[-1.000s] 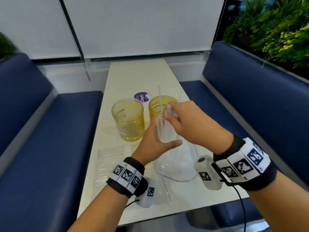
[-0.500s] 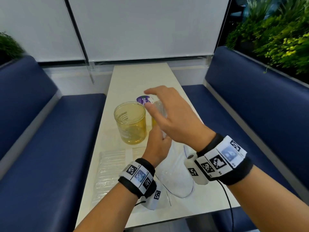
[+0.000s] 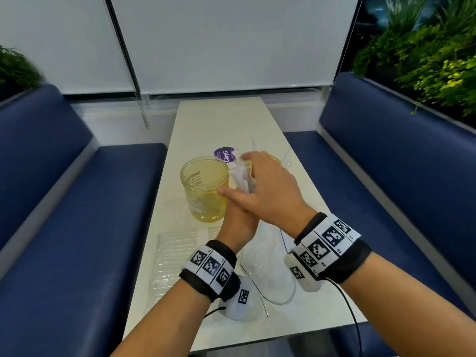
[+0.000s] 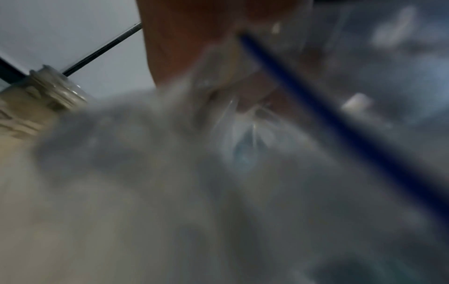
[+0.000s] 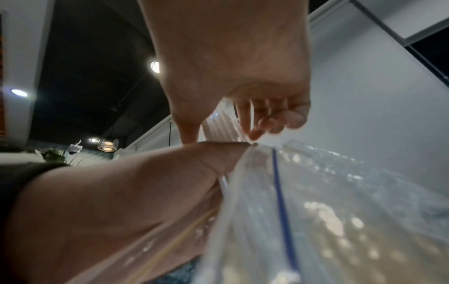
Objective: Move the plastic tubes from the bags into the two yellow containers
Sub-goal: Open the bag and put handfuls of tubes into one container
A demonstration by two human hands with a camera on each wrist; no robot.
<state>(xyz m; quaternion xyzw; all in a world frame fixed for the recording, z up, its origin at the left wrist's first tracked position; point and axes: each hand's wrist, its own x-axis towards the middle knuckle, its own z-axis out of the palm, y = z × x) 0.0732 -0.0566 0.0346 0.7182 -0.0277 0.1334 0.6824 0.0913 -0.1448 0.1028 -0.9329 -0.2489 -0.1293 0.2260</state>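
Nearest us on the desk (image 3: 211,117), a flat bag of tubes (image 3: 177,253) lies at the left. Beside it, our left hand (image 3: 238,225) grips the neck of the clear zip bag (image 3: 268,266), which hangs down to the desk. Crossing above it, our right hand (image 3: 268,191) curls its fingers around a bundle of plastic tubes (image 3: 242,176) pulled upward from that bag. Next, the left yellow container (image 3: 204,188) stands open. The right yellow container (image 3: 275,158) is mostly hidden behind our right hand, one tube (image 3: 253,143) upright in it. Farthest, a purple sticker (image 3: 225,154).
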